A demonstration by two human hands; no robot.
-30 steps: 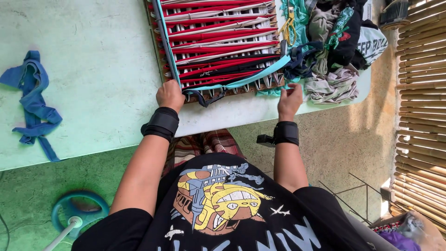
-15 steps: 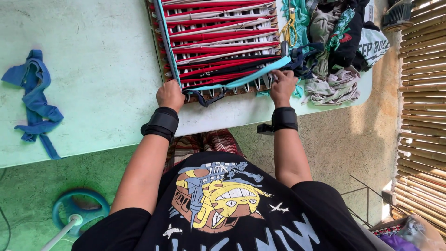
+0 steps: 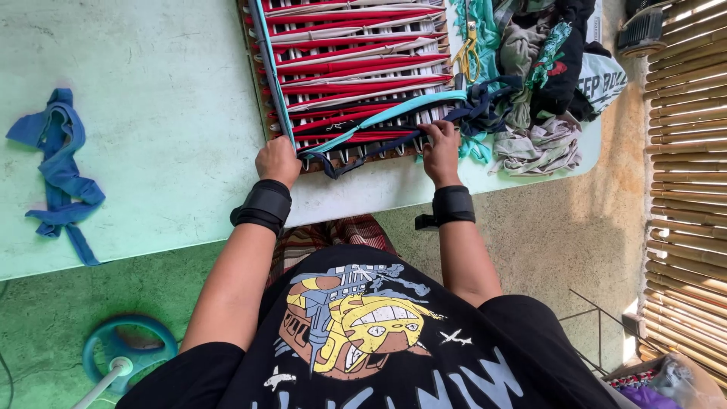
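Navy fabric strip (image 3: 379,145) runs along the near edge of the peg loom (image 3: 356,76) on the pale green desk (image 3: 151,136); the left hand (image 3: 277,160) is curled shut at the loom's near left corner, on what I cannot tell, and the right hand (image 3: 441,151) pinches the strip closed. Beyond them, red and grey strips (image 3: 356,57) already fill most of the frame, so by my judgement only this nearest row is left to weave. Farther right lies a heap of spare cloth (image 3: 541,91).

Blue cloth strip (image 3: 57,170) on pale table (image 3: 151,113); scissors (image 3: 467,47); bamboo screen (image 3: 689,174).
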